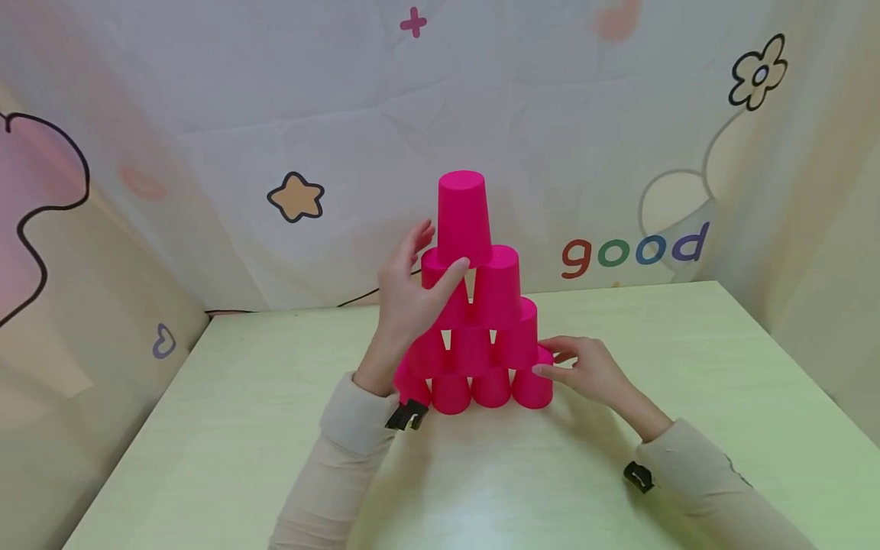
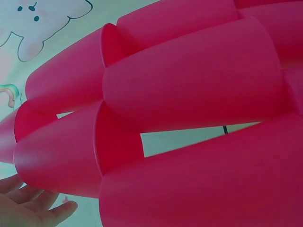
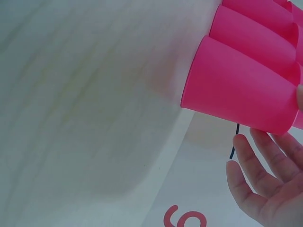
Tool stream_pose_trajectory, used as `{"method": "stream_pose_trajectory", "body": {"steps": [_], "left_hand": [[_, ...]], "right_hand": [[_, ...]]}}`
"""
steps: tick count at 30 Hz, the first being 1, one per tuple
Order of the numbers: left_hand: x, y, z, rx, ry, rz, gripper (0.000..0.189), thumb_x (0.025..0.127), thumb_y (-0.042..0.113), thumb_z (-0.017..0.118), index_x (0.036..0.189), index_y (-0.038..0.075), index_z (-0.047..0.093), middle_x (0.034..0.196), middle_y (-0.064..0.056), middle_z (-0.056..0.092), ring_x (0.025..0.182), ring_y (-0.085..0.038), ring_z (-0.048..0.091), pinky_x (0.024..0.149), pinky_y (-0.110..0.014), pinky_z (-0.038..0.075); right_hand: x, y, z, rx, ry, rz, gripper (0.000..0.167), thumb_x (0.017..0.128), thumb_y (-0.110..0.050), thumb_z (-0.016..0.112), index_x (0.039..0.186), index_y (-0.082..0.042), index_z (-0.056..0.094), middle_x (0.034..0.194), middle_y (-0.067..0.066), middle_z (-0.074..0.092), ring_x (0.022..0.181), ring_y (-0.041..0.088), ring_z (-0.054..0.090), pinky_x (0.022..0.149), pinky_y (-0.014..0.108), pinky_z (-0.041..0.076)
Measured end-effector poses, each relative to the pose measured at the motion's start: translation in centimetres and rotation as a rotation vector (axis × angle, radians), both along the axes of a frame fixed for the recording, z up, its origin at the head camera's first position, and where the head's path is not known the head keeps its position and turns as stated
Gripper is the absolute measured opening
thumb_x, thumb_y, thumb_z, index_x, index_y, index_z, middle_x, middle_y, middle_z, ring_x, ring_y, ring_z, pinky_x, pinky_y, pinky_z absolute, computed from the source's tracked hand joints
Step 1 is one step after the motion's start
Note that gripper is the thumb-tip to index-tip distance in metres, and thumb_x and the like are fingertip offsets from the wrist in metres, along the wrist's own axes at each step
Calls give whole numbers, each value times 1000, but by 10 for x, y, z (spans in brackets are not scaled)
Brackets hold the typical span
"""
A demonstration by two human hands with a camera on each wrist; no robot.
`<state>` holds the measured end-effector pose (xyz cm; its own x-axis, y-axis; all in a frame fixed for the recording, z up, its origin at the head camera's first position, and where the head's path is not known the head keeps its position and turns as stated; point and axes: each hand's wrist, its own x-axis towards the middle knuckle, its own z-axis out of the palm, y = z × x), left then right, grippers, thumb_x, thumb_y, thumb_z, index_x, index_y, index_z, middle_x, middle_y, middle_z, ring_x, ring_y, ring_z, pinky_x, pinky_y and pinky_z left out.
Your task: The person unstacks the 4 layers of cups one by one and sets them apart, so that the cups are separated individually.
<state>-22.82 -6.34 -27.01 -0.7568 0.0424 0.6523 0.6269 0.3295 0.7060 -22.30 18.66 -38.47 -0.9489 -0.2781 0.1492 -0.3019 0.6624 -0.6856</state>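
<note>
Upside-down pink cups stand in a tiered pyramid, with a single top cup resting across two cups below. My left hand is raised at the pyramid's upper left, fingers spread and thumb near the top cup's lower rim. In the left wrist view, that hand lies beside a second-tier cup; contact is unclear. Beside the lower right corner cup is my right hand, its thumb in front. From the right wrist, the fingers look relaxed along the corner cup.
The pyramid stands on a pale green table. Behind it hangs a printed cloth backdrop with a star and the word "good". A small black clip sits at the left cuff, another clip near the right cuff.
</note>
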Motion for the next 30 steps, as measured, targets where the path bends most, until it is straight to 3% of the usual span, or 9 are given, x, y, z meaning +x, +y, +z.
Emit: {"method": "stream_pose_trajectory", "body": {"steps": [11, 21, 30], "left_hand": [[-8, 10, 17, 51, -74, -56, 63, 77, 23, 71, 131, 8, 43, 118, -6, 54, 106, -15, 51, 77, -31, 51], [-10, 10, 20, 22, -53, -67, 56, 76, 19, 72, 125, 4, 47, 108, -8, 57, 96, -17, 55, 78, -30, 51], [-1, 4, 17, 53, 7, -67, 57, 75, 17, 72, 124, 3, 47, 108, -8, 58, 96, -16, 55, 77, -31, 51]], "right_hand": [[0, -1, 3, 9, 23, 26, 46, 79, -24, 71, 116, 0, 59, 102, 13, 64, 86, 26, 60, 67, 34, 52], [0, -2, 5, 10, 23, 23, 45, 79, -23, 71, 116, 0, 59, 101, 12, 64, 86, 26, 60, 67, 33, 52], [2, -1, 5, 14, 19, 18, 45, 79, -23, 71, 116, 0, 59, 101, 13, 64, 86, 26, 60, 67, 34, 52]]}}
